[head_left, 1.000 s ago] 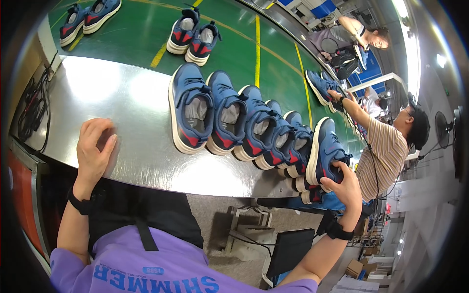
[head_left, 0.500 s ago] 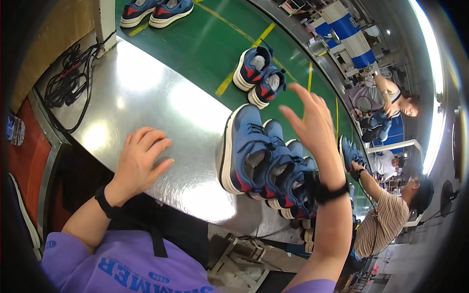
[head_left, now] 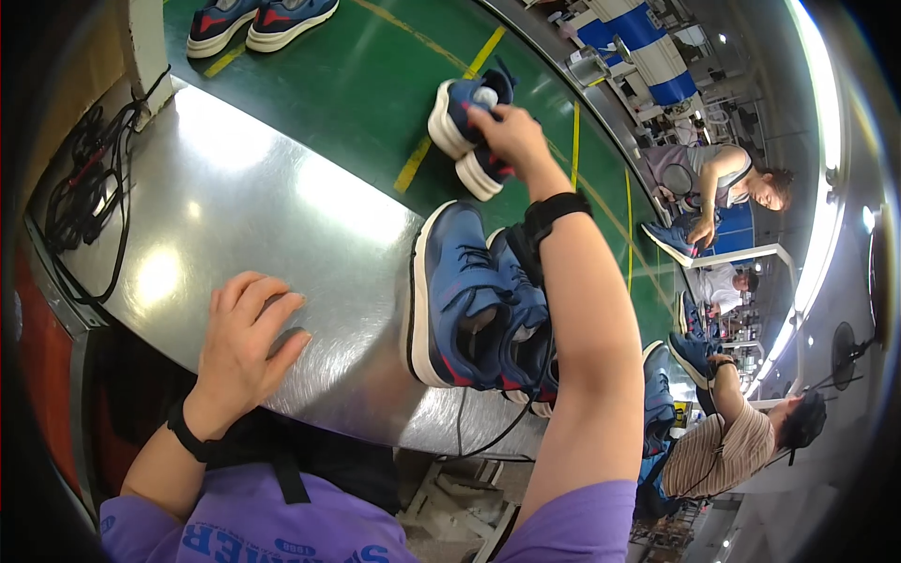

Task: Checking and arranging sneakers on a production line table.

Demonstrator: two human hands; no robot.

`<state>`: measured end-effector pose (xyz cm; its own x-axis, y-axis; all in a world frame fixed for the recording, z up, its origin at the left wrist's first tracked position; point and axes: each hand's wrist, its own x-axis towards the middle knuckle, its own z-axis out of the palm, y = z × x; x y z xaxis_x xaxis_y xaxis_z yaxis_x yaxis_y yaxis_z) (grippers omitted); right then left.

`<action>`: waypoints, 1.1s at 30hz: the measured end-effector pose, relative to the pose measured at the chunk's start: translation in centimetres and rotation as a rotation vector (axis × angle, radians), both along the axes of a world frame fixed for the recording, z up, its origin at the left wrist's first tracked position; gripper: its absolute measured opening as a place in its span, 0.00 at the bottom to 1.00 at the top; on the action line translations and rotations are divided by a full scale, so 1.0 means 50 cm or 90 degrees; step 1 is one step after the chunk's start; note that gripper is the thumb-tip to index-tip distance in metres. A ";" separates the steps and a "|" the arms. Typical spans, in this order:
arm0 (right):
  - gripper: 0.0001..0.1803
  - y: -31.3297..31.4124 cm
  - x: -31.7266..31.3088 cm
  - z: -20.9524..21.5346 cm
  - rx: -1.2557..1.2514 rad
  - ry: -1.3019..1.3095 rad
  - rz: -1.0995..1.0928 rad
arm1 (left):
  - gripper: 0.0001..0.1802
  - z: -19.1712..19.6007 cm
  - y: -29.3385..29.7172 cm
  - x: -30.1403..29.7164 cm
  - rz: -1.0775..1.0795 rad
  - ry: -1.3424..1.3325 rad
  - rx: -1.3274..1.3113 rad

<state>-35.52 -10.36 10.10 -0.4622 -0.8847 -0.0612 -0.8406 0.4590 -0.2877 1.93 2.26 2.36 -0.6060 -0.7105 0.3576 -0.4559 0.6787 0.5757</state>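
A: Status on the right hand (head_left: pixel 502 127)?
B: Reaching out over the green belt (head_left: pixel 357 84), fingers closed on the near pair (head_left: pixel 469 127) of blue sneakers, white soles facing this way. Grip sits on the upper shoe; can't tell if the lower one is pinched too or just riding along.

A: Pair off the belt yet?
B: Hard to say. Looks like contact or barely lifted. Judging as pick-up step, just at the grasp.

A: Left hand (head_left: pixel 246 338)?
B: Flat on the steel bench (head_left: pixel 235 197), fingers spread, holding nothing. Near the front edge, well apart from the shoes.

A: Anything else on the bench?
B: Row of blue sneakers (head_left: pixel 469 300) stood on edge, packed side by side, right under the reaching forearm. Black cable (head_left: pixel 80 202) bundle at the far left corner.

A: Next move needs?
B: Probably lift both shoes together, carry back over the bench edge, clear the row on the way. Bare steel left of the row looks like the open landing spot. Risk: lower shoe slipping out if grip only holds the top one.

A: Belt traffic?
B: Another pair (head_left: pixel 249 17) further up at the top edge. Other people at work at the right, handling their own shoes.
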 end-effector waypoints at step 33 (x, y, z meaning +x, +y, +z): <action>0.08 0.495 0.494 -0.077 -0.406 -0.371 0.059 | 0.16 0.124 0.053 0.083 0.006 0.195 -0.285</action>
<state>-10.80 14.40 6.24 -0.4360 -0.8630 0.2552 -0.5054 0.0002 -0.8629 6.07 4.89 8.54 -0.4207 -0.4526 0.7862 -0.3191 0.8851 0.3387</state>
